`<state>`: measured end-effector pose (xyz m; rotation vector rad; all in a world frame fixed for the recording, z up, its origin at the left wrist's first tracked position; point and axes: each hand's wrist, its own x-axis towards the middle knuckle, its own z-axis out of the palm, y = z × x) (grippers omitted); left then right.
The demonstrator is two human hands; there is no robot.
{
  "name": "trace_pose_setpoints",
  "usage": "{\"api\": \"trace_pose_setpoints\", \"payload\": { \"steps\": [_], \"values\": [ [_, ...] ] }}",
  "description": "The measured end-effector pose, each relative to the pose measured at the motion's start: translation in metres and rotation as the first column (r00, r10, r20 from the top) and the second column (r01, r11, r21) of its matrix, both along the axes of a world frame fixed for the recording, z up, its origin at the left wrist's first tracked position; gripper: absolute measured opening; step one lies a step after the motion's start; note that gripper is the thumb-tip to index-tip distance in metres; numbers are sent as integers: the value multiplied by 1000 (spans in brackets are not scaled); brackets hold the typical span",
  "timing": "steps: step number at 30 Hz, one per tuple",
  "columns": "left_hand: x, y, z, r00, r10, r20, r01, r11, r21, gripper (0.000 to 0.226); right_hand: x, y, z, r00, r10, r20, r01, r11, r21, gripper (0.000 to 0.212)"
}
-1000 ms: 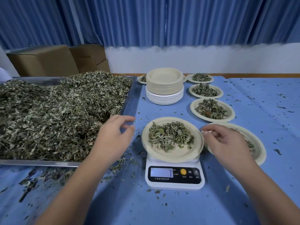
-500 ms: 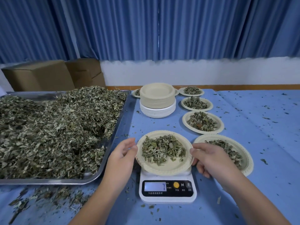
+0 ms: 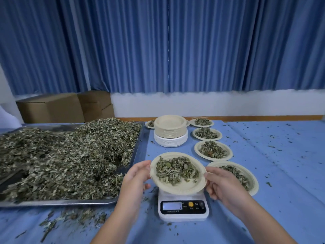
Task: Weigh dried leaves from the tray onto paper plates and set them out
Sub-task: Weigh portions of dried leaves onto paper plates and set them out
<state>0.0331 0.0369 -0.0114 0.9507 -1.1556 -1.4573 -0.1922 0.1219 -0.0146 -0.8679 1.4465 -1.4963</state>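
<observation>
Two hands grasp one paper plate [image 3: 182,188] by opposite rims; the left hand [image 3: 135,176] pinches its left edge, the right hand [image 3: 223,185] curls round its right edge; the plate bears a heap of dried leaves [image 3: 175,170] and hangs slightly tilted over the white scale [image 3: 182,206], contact unclear; the metal tray [image 3: 52,202] of loose leaves lies to the left; four filled plates [image 3: 213,150] line the right; a plate stack [image 3: 170,131] stands behind, on the blue table [image 3: 272,173].
</observation>
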Motion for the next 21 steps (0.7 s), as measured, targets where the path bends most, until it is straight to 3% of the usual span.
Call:
{"api": "trace_pose_setpoints", "payload": {
  "steps": [10, 17, 21],
  "values": [
    [-9, -11, 59, 993, -115, -18, 115, 993, -6, 17, -24, -14, 51, 1000, 8, 18, -7, 999, -37, 13],
    [-75, -95, 74, 976, -216, -38, 215, 976, -26, 16, -93, -91, 57, 993, -2, 116, 4, 1000, -16, 14],
    [-128, -149, 73, 973, -231, 9, 231, 972, -42, 26, -145, -141, 53, 983, 10, 181, -11, 1000, 3, 20]
  ]
}}
